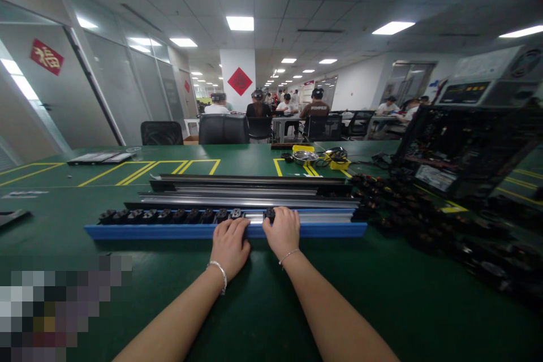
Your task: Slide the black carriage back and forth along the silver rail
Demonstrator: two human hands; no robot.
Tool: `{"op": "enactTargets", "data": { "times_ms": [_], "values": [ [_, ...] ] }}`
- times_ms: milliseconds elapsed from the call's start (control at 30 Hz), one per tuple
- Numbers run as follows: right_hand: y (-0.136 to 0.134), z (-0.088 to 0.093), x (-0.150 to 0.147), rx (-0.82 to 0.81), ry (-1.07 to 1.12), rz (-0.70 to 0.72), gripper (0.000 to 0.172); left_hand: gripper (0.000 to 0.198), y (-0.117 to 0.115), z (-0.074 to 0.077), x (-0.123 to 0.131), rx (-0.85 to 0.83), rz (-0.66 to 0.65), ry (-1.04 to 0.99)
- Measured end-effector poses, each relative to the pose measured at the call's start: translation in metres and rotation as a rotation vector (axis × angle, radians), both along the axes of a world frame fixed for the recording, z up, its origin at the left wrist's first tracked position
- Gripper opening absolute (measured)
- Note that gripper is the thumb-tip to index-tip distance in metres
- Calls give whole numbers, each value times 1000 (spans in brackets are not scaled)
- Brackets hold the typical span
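A long blue rail [169,231] with a silvery inner channel lies across the table in front of me. Several black socket-like modules [165,215] sit in a row along its left part. My left hand [230,243] grips the rail's near wall, fingers over the top and thumb in front, just beside the last module [236,213] of the row. To its right, my right hand [283,232] is closed on a separate black module [270,213] at the channel. A short stretch of bare channel [255,218] shows between the hands. My right fingertips are partly hidden.
Behind the blue rail lie several dark and silvery rails [250,189]. A heap of black modules [407,215] spreads on the right, near an open computer case [449,147]. A metal bowl [305,156] and cables [336,154] sit further back. People [316,104] sit beyond.
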State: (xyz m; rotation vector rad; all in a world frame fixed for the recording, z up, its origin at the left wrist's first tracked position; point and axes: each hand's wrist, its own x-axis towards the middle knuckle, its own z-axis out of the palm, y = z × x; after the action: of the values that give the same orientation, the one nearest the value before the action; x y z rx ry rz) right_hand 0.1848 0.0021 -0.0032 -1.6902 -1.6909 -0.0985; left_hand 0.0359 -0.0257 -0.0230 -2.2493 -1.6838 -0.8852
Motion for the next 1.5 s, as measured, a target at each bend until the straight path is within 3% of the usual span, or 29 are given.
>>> {"op": "enactTargets", "data": {
  "times_ms": [800,1500],
  "values": [
    [-1,2,11,19,-5,-37,21,44,-2,2,0,-14,-7,12],
    [-3,3,25,-21,-26,21,23,44,0,1,-1,-13,-10,4]
  ]
}}
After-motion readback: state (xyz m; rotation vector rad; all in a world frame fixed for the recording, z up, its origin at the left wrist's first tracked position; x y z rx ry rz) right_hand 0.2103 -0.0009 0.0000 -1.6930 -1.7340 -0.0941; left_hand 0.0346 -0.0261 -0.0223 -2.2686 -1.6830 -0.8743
